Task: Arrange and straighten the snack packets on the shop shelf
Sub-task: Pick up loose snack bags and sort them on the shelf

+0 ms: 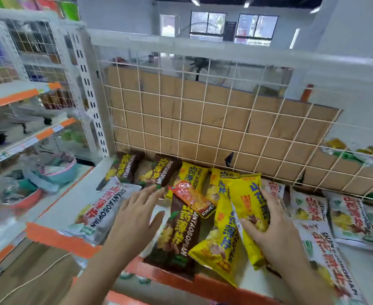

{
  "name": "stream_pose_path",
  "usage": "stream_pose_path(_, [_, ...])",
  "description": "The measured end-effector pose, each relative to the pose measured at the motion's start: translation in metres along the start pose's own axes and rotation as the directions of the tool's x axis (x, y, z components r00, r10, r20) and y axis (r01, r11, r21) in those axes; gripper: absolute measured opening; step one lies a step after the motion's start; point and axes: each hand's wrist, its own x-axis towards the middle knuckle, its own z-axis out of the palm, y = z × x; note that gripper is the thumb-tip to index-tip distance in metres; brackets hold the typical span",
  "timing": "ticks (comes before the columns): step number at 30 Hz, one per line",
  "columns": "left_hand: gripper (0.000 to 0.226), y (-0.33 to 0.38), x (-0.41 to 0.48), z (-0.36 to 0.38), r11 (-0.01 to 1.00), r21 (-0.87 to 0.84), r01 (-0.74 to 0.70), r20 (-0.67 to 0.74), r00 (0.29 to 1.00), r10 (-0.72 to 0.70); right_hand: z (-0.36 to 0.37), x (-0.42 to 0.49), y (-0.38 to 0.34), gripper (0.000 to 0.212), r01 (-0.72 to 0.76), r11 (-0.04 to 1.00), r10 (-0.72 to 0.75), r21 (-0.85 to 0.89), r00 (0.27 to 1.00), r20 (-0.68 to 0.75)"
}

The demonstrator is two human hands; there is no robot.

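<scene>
Snack packets lie jumbled on a white shelf with an orange front strip. My right hand grips an upright yellow packet by its right side. My left hand hovers with straight fingers reaching toward a brown packet and a small orange packet. Another brown packet and a yellow packet lie under and between my hands. A white packet lies left of my left hand. Two more yellow packets lean at the back.
A white wire grid with brown cardboard behind it backs the shelf. Several white packets lie in rows at the right. A second brown packet sits at the back left. Other shelves with goods stand to the left.
</scene>
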Motion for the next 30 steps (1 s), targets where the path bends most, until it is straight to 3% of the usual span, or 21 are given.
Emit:
stream_pose_path(5, [0.057, -0.014, 0.010, 0.010, 0.983, -0.164, -0.088, 0.069, 0.993, 0.100, 0.021, -0.008, -0.025, 0.081, -0.100, 0.993, 0.100, -0.058, 0.995, -0.015])
stream_pose_path(9, [0.050, -0.006, 0.007, 0.020, 0.930, -0.365, -0.040, 0.207, 0.970, 0.123, 0.031, -0.018, -0.037, 0.081, -0.135, 0.988, 0.134, -0.073, 0.991, -0.029])
stream_pose_path(17, [0.101, 0.011, 0.013, 0.044, 0.853, -0.487, 0.190, 0.372, 0.928, 0.005, 0.032, -0.029, -0.044, 0.079, -0.122, 0.988, 0.121, -0.092, 0.993, -0.013])
stream_pose_path(25, [0.103, 0.028, 0.013, 0.048, 0.733, -0.619, 0.282, 0.349, 0.935, -0.064, 0.027, -0.025, -0.041, 0.077, -0.120, 0.990, 0.124, -0.073, 0.991, 0.047])
stream_pose_path(30, [0.096, 0.031, 0.014, 0.041, 0.771, -0.597, 0.222, 0.290, 0.956, -0.051, 0.026, -0.019, -0.035, 0.077, -0.105, 0.993, 0.108, -0.051, 0.993, 0.053])
